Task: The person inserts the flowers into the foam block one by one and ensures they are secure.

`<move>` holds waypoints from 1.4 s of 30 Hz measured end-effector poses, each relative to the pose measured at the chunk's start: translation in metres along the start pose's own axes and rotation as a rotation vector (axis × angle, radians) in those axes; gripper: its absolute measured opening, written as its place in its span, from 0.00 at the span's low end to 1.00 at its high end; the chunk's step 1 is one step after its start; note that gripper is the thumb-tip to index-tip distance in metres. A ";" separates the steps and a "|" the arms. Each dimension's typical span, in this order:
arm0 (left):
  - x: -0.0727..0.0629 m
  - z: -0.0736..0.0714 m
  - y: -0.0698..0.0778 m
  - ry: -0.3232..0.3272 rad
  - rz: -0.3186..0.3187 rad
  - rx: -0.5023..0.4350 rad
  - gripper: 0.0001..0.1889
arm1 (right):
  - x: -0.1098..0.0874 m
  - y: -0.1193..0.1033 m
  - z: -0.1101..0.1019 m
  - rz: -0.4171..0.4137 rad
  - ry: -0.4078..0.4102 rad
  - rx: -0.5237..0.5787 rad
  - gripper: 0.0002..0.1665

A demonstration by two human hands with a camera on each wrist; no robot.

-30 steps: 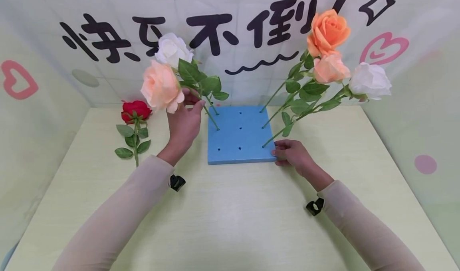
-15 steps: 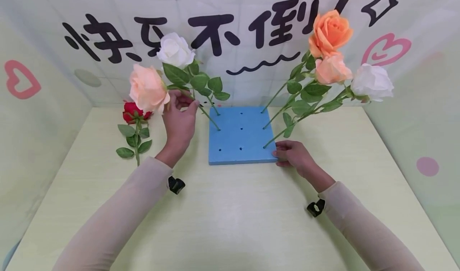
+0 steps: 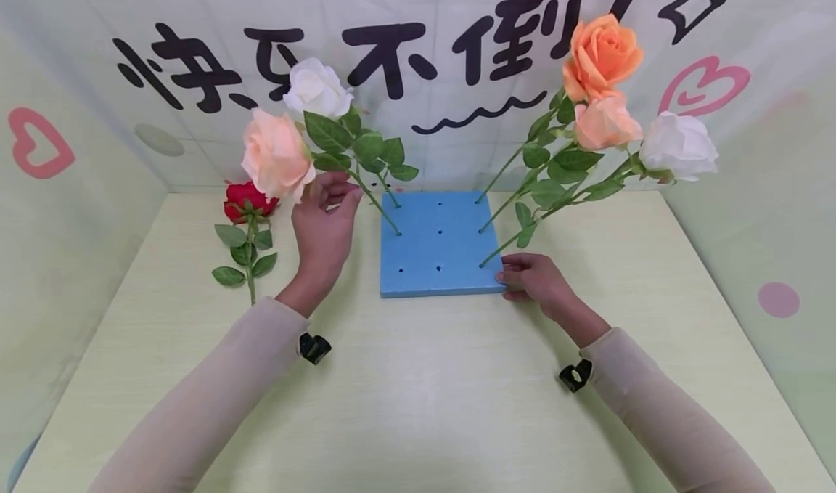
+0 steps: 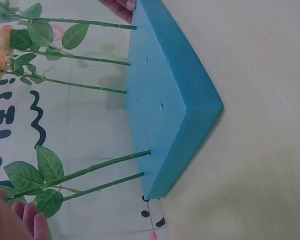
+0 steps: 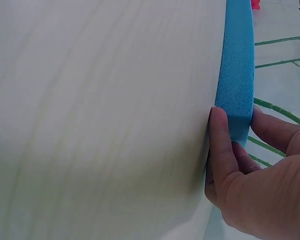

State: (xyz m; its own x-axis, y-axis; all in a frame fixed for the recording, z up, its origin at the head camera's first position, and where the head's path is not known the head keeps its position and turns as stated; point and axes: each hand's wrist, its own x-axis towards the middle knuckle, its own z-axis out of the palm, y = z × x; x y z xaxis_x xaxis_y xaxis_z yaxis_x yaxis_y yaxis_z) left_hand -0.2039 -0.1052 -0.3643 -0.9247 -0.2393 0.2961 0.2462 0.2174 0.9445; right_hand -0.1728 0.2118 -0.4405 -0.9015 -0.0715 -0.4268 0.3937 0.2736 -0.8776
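Observation:
In the head view my left hand point(image 3: 323, 224) is just below a peach rose point(image 3: 277, 155), its fingers loosely bent near the stem without gripping it. The left wrist view shows its fingertips point(image 4: 41, 227) beside the leaves. The peach rose and a white rose point(image 3: 318, 88) lean left, their stems standing in holes along the left side of a blue foam board point(image 3: 418, 252). My right hand point(image 3: 538, 284) holds the board's near right corner. In the right wrist view the thumb point(image 5: 277, 131) lies on the top face and fingers point(image 5: 221, 145) on the underside.
An orange rose point(image 3: 602, 57), a second peach rose point(image 3: 607, 123) and a second white rose point(image 3: 679, 146) lean right from the board's right holes. A red rose point(image 3: 250, 201) lies on the table point(image 3: 418, 398) at left. A printed cloth point(image 3: 457, 159) hangs behind.
My left hand moves left with the peach rose, then loosens and drops slightly. The flower swings back a little to the right. My right hand stays at the board's corner.

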 end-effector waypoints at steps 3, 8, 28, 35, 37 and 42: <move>-0.003 -0.005 -0.002 -0.017 -0.026 -0.048 0.13 | 0.000 0.000 0.000 -0.002 0.001 0.002 0.29; -0.003 -0.021 0.001 -0.037 -0.138 -0.061 0.15 | 0.001 0.001 0.000 -0.001 -0.001 0.001 0.30; 0.024 -0.118 0.002 -0.322 -0.702 -0.089 0.21 | -0.001 -0.002 0.000 -0.005 -0.009 -0.001 0.29; 0.034 -0.137 -0.007 -0.388 -0.770 -0.015 0.24 | -0.001 0.000 -0.001 -0.015 -0.018 -0.009 0.30; 0.037 -0.142 -0.011 -0.418 -0.777 0.019 0.23 | -0.001 -0.001 0.000 -0.011 -0.014 -0.008 0.29; 0.043 -0.154 -0.019 -0.463 -0.796 0.105 0.19 | -0.003 -0.003 0.000 -0.002 -0.005 -0.001 0.29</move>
State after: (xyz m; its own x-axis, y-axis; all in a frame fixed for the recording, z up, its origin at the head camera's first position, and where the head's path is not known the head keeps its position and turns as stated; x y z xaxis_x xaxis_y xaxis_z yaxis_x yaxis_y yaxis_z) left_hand -0.2037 -0.2652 -0.3475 -0.8393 0.0420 -0.5421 -0.5179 0.2417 0.8206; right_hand -0.1717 0.2114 -0.4365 -0.9012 -0.0772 -0.4265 0.3920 0.2744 -0.8781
